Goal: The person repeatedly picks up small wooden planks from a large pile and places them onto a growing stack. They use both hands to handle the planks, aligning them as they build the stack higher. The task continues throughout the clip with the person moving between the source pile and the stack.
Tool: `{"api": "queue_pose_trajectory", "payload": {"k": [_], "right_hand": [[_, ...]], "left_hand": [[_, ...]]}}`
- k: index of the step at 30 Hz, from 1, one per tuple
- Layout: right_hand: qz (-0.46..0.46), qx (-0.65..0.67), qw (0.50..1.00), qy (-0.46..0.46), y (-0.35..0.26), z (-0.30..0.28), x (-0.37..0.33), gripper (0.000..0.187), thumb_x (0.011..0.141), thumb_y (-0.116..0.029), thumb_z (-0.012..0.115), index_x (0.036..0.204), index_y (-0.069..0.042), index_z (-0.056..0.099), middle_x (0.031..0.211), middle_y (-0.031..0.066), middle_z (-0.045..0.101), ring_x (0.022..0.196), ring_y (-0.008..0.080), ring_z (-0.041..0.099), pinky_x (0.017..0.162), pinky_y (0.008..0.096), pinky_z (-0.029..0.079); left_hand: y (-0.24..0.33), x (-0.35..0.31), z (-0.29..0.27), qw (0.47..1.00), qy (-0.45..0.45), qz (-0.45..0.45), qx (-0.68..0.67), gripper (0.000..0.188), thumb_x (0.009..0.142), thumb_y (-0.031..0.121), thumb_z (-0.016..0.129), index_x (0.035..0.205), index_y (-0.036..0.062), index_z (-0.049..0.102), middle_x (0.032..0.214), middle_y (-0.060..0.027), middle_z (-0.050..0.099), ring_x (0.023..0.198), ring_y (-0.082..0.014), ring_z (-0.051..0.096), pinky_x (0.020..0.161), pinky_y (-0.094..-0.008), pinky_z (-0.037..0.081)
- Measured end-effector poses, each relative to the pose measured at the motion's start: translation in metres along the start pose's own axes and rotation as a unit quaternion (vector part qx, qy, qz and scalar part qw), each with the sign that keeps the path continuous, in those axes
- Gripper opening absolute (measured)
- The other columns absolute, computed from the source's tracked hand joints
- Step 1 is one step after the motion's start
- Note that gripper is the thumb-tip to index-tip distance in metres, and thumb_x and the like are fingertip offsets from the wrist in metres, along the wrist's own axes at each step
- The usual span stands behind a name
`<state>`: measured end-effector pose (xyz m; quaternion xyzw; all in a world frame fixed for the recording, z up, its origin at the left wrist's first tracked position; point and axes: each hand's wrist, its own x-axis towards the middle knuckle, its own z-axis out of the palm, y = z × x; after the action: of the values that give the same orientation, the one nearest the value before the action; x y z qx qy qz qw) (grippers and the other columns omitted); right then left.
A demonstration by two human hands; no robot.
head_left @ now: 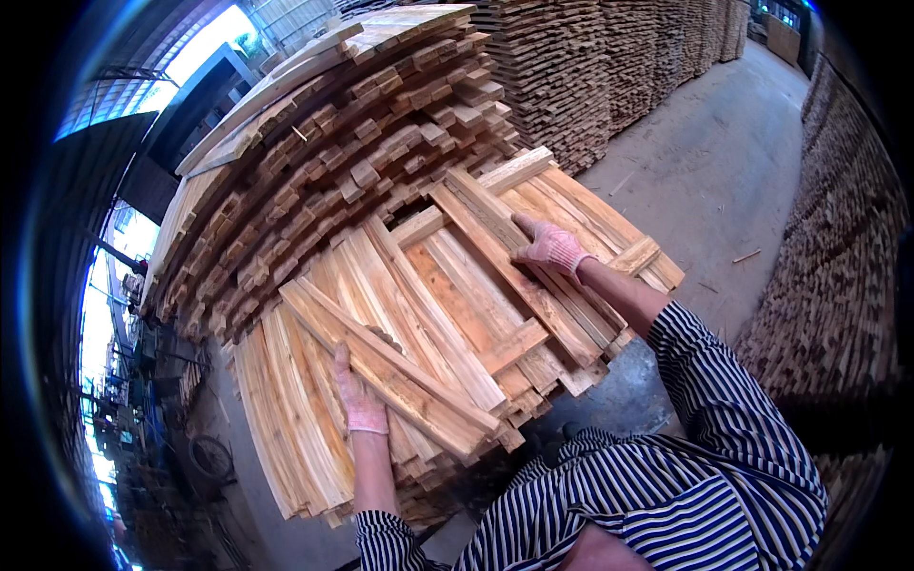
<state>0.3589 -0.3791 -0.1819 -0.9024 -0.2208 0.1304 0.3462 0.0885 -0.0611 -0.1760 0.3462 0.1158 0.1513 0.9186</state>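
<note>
A broad stack of pale wooden boards lies in front of me. On its left half a pair of boards rests slantwise across the others. My left hand, in a pinkish knit glove, holds the left edge of this pair; some of its fingers are hidden by the wood. Farther right, my right hand, gloved alike, is closed over a long narrow plank that lies across the stack. Between the hands, short crosspieces and longer boards frame a recess showing lower boards.
A tall, uneven pile of stacked lumber rises right behind the boards. More timber stacks stand at the back and a long one at the right. A concrete floor aisle runs between them, with a stick lying on it. A wheel stands at left.
</note>
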Motion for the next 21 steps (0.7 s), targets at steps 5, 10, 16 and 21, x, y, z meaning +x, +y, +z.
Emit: {"api": "queue_pose_trajectory", "payload": {"k": [5, 10, 16, 21], "right_hand": [[-0.014, -0.038, 0.999, -0.016, -0.078, -0.006, -0.028, 0.07, 0.078, -0.022, 0.069, 0.144, -0.017, 0.046, 0.118, 0.0258, 0.065, 0.111, 0.0413, 0.064, 0.092, 0.0492, 0.052], [-0.027, -0.004, 1.0, 0.001, -0.11, 0.058, -0.027, 0.049, 0.09, -0.033, 0.059, 0.131, -0.009, 0.048, 0.109, 0.0296, 0.065, 0.104, 0.0445, 0.065, 0.09, 0.0515, 0.05], [-0.13, -0.053, 0.99, -0.001, -0.119, 0.098, -0.024, 0.049, 0.095, -0.039, 0.054, 0.13, -0.006, 0.048, 0.115, 0.0268, 0.062, 0.106, 0.0462, 0.061, 0.09, 0.055, 0.05], [-0.106, -0.128, 0.978, 0.129, -0.059, 0.055, -0.021, 0.044, 0.091, -0.036, 0.059, 0.128, -0.012, 0.052, 0.105, 0.0241, 0.062, 0.097, 0.0435, 0.064, 0.08, 0.0578, 0.05]], "left_hand": [[0.008, -0.012, -0.013, 0.998, 0.037, 0.032, 0.03, 0.062, 0.092, 0.048, 0.065, 0.121, -0.0061, 0.058, 0.104, -0.0208, 0.068, 0.094, -0.0356, 0.067, 0.088, -0.048, 0.056], [-0.005, -0.003, 0.01, 0.998, 0.028, 0.031, 0.055, 0.062, 0.093, 0.048, 0.063, 0.122, -0.006, 0.058, 0.104, -0.0217, 0.068, 0.094, -0.036, 0.067, 0.087, -0.0489, 0.056], [0.005, -0.002, -0.011, 0.999, 0.008, 0.018, 0.031, 0.061, 0.092, 0.045, 0.066, 0.125, -0.0049, 0.056, 0.109, -0.0222, 0.067, 0.096, -0.0371, 0.067, 0.087, -0.0509, 0.056], [0.001, -0.001, -0.012, 1.0, 0.001, -0.006, -0.022, 0.062, 0.09, 0.044, 0.068, 0.128, -0.0026, 0.054, 0.111, -0.0212, 0.066, 0.097, -0.0366, 0.067, 0.087, -0.0522, 0.057]]}}
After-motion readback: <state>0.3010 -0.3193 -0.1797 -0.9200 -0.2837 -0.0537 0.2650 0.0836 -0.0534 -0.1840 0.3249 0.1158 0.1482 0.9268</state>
